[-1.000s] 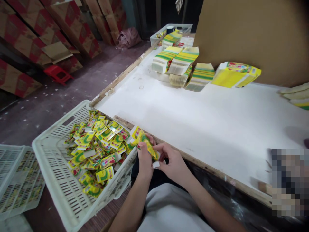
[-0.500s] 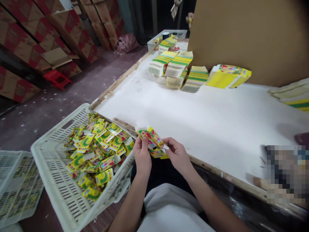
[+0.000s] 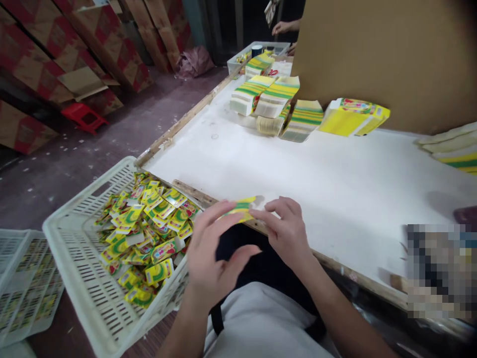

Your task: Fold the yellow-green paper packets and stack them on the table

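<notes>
A small yellow-and-green carton [image 3: 241, 208] lies flattened at the near edge of the white table [image 3: 335, 179]. My left hand [image 3: 210, 253] pinches its left end with finger and thumb. My right hand [image 3: 288, 231] holds its right end with the fingertips, knuckles up. Left of my hands a white slotted crate [image 3: 74, 278] holds several folded cartons [image 3: 149, 223] of the same print.
Stacks of flat carton blanks [image 3: 274, 102] and a yellow bundle [image 3: 354, 117] sit at the table's far side before a brown board [image 3: 391, 59]. A second crate [image 3: 22, 283] stands at the left. Another person's hand [image 3: 281, 27] works at the far end. Cardboard boxes [image 3: 74, 44] line the floor.
The carton has gone from held upright over my lap to flat at the table edge. Both hands rose and moved forward with it; my left hand has spread wider.
</notes>
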### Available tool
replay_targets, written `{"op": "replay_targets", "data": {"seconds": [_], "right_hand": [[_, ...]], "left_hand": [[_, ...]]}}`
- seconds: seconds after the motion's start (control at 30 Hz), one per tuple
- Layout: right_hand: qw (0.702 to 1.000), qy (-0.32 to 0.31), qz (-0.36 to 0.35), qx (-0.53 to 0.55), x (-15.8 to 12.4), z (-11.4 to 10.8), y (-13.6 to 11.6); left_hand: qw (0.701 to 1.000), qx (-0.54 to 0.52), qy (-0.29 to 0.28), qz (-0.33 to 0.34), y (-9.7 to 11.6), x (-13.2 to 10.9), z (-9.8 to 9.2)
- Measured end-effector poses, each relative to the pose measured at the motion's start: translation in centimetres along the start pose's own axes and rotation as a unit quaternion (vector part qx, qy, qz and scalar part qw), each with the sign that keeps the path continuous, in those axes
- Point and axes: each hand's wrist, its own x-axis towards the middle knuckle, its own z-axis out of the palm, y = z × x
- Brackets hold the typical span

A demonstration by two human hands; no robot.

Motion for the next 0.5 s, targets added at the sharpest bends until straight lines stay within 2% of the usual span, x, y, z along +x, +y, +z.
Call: {"op": "replay_targets", "data": {"seconds": [0.1, 0.17, 0.2, 0.27, 0.33, 0.4, 0.5], "right_hand": [[0.995, -0.037, -0.09, 0.018, -0.2, -0.1, -0.5], [0.994, -0.032, -0.098, 0.039, -0.5, -0.1, -0.5], [0.996, -0.009, -0.073, 0.054, -0.8, -0.1, -0.5], [0.992, 0.053, 0.028, 0.107, -1.2, 0.2, -0.4], [0.962, 0.088, 0.159, 0.204, -1.4, 0.6, -0.3], [0.905, 0.053, 0.269, 0.324, -1.4, 1.1, -0.3], [0.803, -0.039, 0.368, 0.468, -1.2, 1.5, -0.4]], "left_hand": [[0.981, 0.088, -0.169, -0.034, -1.2, 0.5, 0.3], [0.961, 0.089, -0.243, -0.093, -2.6, 0.4, 1.0], [0.954, 0.078, -0.264, -0.116, -3.2, 0.2, 1.4], [0.952, 0.059, -0.264, -0.141, -3.8, -0.3, 2.1], [0.962, 0.069, -0.225, -0.14, -3.9, -0.9, 2.7], [0.969, 0.098, -0.193, -0.121, -3.8, -1.2, 3.0], [0.972, 0.127, -0.182, -0.079, -3.7, -1.5, 3.2]]}}
